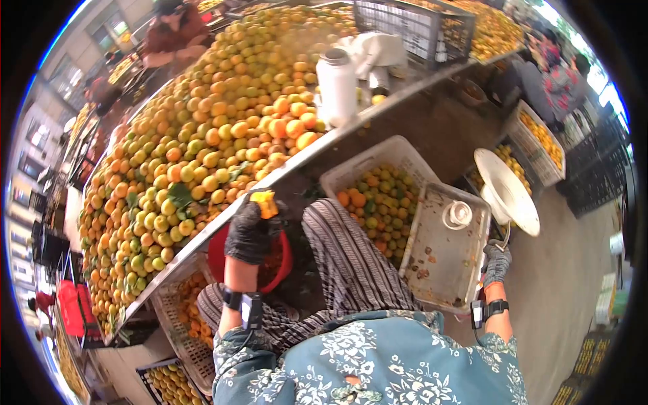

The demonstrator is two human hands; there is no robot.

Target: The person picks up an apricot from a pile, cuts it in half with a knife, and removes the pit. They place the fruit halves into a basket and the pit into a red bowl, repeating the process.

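My left hand, in a dark glove, is closed around a bright piece of orange above a red bucket. On the other side, my right hand wears a grey glove, its fingers wrapped round a tool with a thin curved metal end; its exact kind I cannot tell. That hand is beside a shallow metal tray holding scraps and a small white round container. A white flared basin stands just beyond the tool.
Oranges are heaped on a metal-edged table with a white bottle. Crates of fruit include a white one by my knee and a beige one at left. Dark crates stack at right. People sit around.
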